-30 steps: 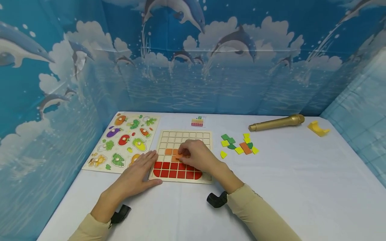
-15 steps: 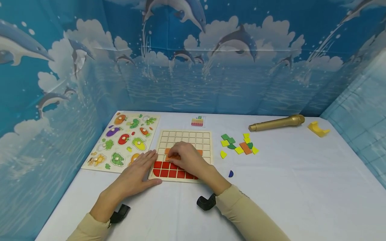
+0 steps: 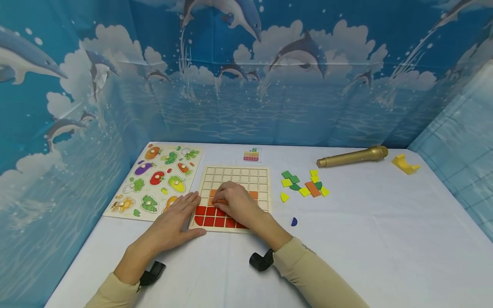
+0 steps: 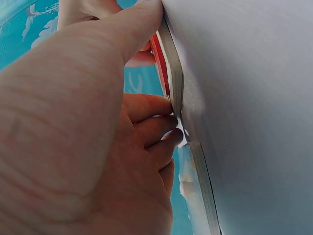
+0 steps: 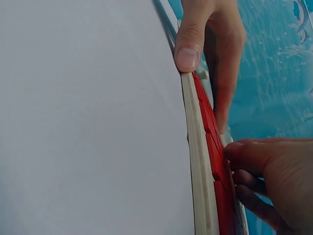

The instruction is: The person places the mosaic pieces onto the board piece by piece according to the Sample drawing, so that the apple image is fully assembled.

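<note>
Nearest, two beige sleeves reaching in over the white table, a black wrist mount under each. Left hand laid flat, fingers straight and relaxed, thumb hooked along the near edge of the grid board and fingers against its left side: placed so, probably, to brace the board against sliding while pieces go in. Right hand resting on the board's middle, fingers curled down onto an orange tile in the row just above the red tiles; pinching it or only pressing it home, cannot tell. Red rows filling the board's near part, orange partly laid above, upper cells bare. A small blue piece alone, right of the board. Further right, loose pieces in green, yellow and orange gathered within easy reach of the right hand. Left, touching the board's side, a vegetable puzzle. Beyond the board, a small pattern card, facing the person as a likely guide. Farthest, a gold microphone and a yellow block, well apart from the work.
</note>
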Tool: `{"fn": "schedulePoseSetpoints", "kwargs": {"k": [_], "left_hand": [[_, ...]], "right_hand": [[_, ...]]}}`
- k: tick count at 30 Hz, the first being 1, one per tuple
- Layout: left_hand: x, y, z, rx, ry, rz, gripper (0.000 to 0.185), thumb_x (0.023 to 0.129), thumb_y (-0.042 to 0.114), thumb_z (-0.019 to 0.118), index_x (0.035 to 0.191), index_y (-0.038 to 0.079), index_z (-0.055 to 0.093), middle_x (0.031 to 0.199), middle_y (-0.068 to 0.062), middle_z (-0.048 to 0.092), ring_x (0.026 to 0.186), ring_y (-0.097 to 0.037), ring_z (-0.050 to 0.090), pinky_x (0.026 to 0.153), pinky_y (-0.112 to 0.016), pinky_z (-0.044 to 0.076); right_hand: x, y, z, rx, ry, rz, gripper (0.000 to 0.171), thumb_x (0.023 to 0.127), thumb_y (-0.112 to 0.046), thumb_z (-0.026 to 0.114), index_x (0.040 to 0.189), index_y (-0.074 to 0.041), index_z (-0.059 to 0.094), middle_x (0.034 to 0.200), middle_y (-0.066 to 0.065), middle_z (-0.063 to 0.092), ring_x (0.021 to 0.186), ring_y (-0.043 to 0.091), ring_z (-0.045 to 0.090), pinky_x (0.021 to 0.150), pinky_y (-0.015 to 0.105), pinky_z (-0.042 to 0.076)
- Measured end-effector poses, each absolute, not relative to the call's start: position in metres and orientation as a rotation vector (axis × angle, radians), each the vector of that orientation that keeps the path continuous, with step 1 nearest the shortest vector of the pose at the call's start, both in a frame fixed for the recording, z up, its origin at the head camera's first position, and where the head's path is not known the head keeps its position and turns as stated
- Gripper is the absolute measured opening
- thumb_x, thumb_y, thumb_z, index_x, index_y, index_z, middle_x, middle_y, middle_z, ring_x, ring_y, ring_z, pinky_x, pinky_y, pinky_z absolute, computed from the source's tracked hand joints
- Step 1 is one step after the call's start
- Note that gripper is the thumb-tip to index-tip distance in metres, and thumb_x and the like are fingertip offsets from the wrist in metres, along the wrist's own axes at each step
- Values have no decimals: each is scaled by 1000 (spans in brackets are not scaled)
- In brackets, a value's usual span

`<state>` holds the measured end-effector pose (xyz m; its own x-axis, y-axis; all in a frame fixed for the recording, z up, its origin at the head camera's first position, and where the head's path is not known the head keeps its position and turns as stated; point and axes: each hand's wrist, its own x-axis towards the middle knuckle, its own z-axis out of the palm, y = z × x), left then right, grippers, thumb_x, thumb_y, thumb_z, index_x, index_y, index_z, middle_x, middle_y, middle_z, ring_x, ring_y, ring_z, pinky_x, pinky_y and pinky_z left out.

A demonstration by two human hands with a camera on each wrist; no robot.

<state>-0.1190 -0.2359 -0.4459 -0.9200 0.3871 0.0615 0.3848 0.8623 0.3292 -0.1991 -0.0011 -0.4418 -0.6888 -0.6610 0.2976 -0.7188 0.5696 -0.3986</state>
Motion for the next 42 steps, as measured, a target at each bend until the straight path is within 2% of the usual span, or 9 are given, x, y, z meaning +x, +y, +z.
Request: {"fn": "schedulePoseSetpoints", "kwargs": {"k": [14,22,30,42], "left_hand": [[-119,-236,-446,634,3028,532,95,91,53,78,161,1,40,170,-17,34,159,-39,30,130,-59,24],[-119,-236,-447,640,3029,528,95,91,52,78,161,1,39,170,-17,34,159,-40,30,129,-59,24],[-118,-236,-447,639,3028,533,95,91,52,78,161,1,39,171,-17,34,159,-40,30,129,-59,24],[-118,-235,-447,641,3039,524,95,91,53,78,161,1,40,171,-16,34,158,-40,32,129,-58,25]], "right_hand": [[-202,29,-436,1064,-2670,919,17,96,-17,79,112,-14,83,110,-1,77,108,16,68,101,35,58],[-206,69,-432,980,-2681,968,14,94,-11,79,108,-10,82,103,0,76,92,15,65,84,33,59],[-209,116,-427,868,-2685,994,17,93,-7,80,109,-7,81,107,5,77,95,22,70,85,42,63],[-208,183,-431,635,-2738,894,22,87,-3,83,109,-4,80,106,11,78,92,26,72,83,46,64]]}}
